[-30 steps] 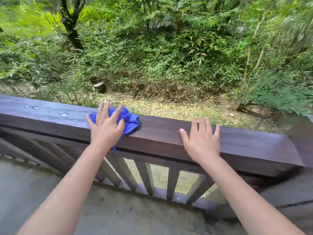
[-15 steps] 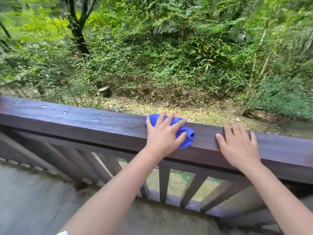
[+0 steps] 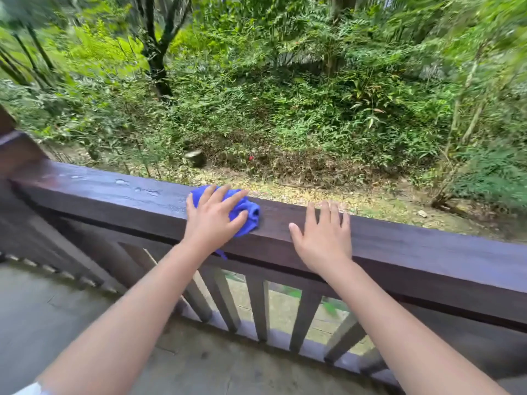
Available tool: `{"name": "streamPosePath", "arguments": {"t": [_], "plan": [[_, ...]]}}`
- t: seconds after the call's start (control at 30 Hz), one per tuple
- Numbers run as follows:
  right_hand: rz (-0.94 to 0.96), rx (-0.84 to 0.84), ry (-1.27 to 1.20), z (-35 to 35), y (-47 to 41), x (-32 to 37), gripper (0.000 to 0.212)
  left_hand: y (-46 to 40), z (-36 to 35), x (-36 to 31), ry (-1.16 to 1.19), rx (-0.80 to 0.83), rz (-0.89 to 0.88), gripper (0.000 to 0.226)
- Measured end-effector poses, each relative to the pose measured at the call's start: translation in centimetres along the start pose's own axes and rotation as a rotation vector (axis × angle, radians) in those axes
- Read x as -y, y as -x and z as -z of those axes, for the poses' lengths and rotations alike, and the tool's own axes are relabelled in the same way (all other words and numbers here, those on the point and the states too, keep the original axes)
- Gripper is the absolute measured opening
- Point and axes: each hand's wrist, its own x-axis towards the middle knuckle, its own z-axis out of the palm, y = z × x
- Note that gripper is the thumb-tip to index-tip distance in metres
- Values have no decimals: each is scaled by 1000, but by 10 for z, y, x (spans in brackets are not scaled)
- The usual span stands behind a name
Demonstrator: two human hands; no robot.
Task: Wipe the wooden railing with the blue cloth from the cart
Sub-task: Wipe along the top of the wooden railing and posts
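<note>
The dark wooden railing (image 3: 413, 252) runs across the view from upper left to lower right. My left hand (image 3: 212, 219) lies flat on its top, pressing a bunched blue cloth (image 3: 247, 213) against the wood; a corner of the cloth hangs over the near face. My right hand (image 3: 323, 238) rests flat on the rail just to the right, fingers spread, holding nothing. Water drops sit on the rail to the left of the cloth.
Vertical balusters (image 3: 259, 309) stand under the rail. A grey floor (image 3: 57, 323) lies on my side. A post (image 3: 11, 149) meets the rail at the far left. Beyond the rail is a slope of shrubs and trees (image 3: 256, 95).
My left hand has slid the cloth along the rail toward my right hand, away from the water drops. The right hand has stayed flat on the rail. The view has shifted.
</note>
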Motion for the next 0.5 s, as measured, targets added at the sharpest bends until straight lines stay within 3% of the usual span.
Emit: {"name": "streamPosePath", "arguments": {"t": [0.1, 0.23, 0.4, 0.5], "plan": [[36, 14, 4, -6, -5, 25, 68, -10, 12, 35, 8, 41, 217, 48], [38, 15, 2, -11, -8, 39, 67, -15, 11, 3, 126, 68, 381, 56], [79, -6, -1, -11, -12, 44, 58, 18, -2, -28, 62, -40, 22, 42], [94, -30, -25, -10, -14, 41, 53, 15, 3, -7, 54, 3, -125, 43]]}}
